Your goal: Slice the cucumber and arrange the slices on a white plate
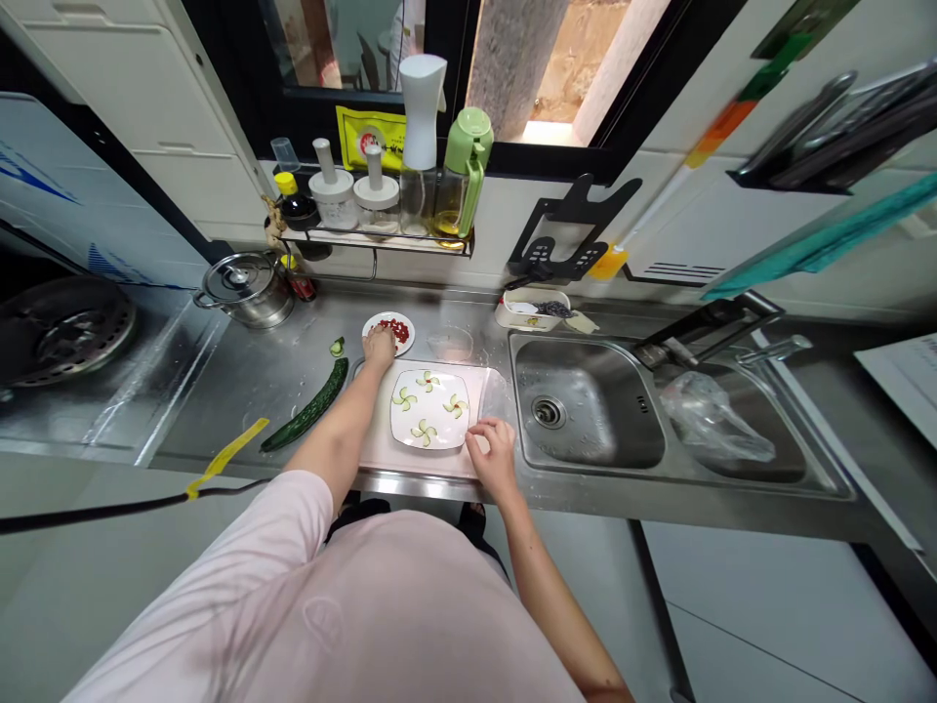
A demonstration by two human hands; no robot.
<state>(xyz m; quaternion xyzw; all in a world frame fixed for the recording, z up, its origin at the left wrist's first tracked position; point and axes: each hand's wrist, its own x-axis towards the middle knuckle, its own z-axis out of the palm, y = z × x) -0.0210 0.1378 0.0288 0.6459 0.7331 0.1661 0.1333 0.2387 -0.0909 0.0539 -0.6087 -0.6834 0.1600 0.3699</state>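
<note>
My left hand [379,347] reaches over the left side of a small white plate [407,322] of red pieces [399,331]; its fingertips are lowered among them, too small to make out. Nearer me, a white squarish plate [428,408] lies on a pale cutting board [377,444]. Several flower shapes of thin green slices with red centres, one of them a pinwheel [423,433], are laid out on it. My right hand [493,449] hovers at that plate's right edge, thumb and forefinger curved toward each other; whether anything is between them cannot be made out.
A dark green cucumber [307,408] and a cut end piece [337,347] lie left of the board. A lidded pot [249,289] stands behind them. Clear containers [451,343] sit behind and beside the board. The sink [590,405] is on the right, under a wall rack [431,244] of bottles.
</note>
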